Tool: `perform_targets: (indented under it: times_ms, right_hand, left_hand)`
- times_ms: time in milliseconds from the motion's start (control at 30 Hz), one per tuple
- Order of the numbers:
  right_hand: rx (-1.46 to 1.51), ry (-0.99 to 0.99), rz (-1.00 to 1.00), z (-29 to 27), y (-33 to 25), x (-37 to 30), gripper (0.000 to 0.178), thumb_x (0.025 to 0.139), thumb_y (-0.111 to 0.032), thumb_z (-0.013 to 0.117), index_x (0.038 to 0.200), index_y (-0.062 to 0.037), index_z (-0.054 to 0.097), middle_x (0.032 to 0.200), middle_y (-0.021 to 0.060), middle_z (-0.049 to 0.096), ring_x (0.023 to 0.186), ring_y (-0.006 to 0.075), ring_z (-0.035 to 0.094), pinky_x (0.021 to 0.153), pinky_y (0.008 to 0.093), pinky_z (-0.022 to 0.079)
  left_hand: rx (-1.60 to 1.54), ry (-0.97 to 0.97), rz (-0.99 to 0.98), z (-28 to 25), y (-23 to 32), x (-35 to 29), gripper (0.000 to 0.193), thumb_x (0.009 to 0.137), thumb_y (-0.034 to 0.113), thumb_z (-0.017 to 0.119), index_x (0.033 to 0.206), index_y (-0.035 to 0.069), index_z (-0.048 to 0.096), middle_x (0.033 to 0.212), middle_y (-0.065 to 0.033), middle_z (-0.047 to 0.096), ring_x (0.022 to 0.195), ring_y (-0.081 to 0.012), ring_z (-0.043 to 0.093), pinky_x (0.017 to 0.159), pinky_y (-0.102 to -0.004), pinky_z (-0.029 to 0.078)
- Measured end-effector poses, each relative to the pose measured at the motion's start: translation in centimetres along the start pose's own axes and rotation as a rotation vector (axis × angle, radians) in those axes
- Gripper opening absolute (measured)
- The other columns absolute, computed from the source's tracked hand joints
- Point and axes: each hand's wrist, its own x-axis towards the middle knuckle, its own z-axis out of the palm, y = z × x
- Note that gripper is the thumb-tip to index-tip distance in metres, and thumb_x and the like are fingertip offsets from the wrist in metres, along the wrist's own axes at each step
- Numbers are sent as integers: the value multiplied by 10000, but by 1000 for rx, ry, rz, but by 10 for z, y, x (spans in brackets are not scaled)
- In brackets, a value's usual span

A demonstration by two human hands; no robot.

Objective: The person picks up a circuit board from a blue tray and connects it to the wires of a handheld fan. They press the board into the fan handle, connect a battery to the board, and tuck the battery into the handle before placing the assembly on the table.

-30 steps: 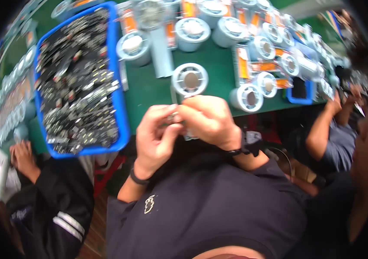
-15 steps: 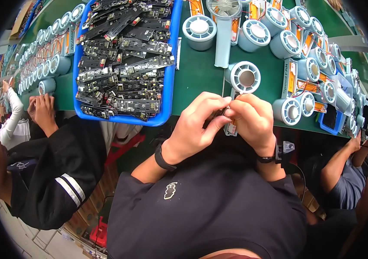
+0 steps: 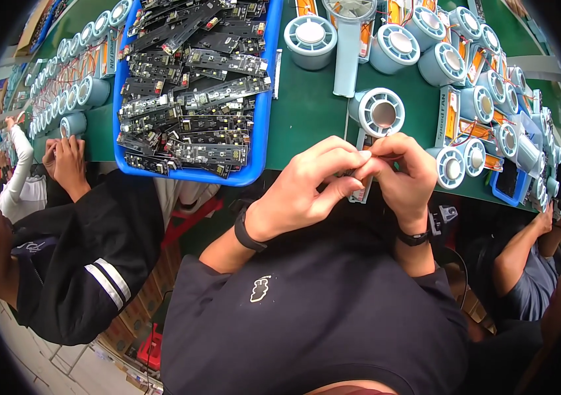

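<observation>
My left hand [image 3: 316, 181] and my right hand [image 3: 404, 172] meet at the table's near edge, thumbs and fingertips pinched together. Something small and dark seems to sit between the fingertips, but the fingers cover most of it. Just beyond them stands a light-blue handheld fan housing [image 3: 378, 113] with a spoked round head and a metallic centre. Its narrow handle [image 3: 359, 193] passes beneath my hands toward me and is partly hidden by them.
A blue tray [image 3: 252, 172] heaped with black circuit boards [image 3: 211, 153] stands to the left. Rows of fan housings [image 3: 442, 64] with orange parts and red wires fill the right side. Co-workers sit on both sides; one person's hand [image 3: 67, 163] is at the far left.
The view has shifted slightly, so the tray and fans appear a little displaced. Both hands stay pinched together over the handle; my right hand has turned slightly.
</observation>
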Motion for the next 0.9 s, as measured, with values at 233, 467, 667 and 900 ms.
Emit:
perform_targets:
  times_ms: [233, 467, 667, 900]
  right_hand:
    - [138, 175, -83, 10, 10, -23, 425, 870, 147, 697, 1240, 31, 524, 958, 149, 692, 716, 183, 700, 662, 275, 602]
    - [498, 218, 100, 9, 2, -23, 409, 899, 150, 663, 1255, 23, 505, 929, 172, 720, 691, 175, 695, 588, 254, 578]
    - [328, 207, 176, 12, -5, -20, 432, 864, 160, 696, 1240, 33, 525, 875, 165, 739, 649, 162, 691, 527, 238, 546]
    - [2, 29, -8, -7, -7, -8, 234, 811, 179, 713, 1013, 64, 684, 892, 145, 745, 685, 160, 700, 562, 245, 534]
  left_hand:
    - [181, 26, 35, -8, 6, -7, 385, 885, -37, 741, 1253, -5, 633, 1138, -144, 645, 965, -208, 697, 737, -289, 622]
    - [394, 273, 0, -4, 12, -8, 422, 849, -12, 782, 1247, 8, 645, 1105, -134, 665, 957, -228, 696, 802, -335, 593]
    - [491, 210, 115, -3, 13, -2, 482, 799, -18, 801, 1257, 16, 654, 1095, -144, 667, 926, -292, 678, 808, -364, 556]
    - [512, 195, 160, -3, 11, 1, 492, 774, -35, 801, 1244, 26, 670, 1101, -132, 668, 947, -293, 669, 804, -368, 556]
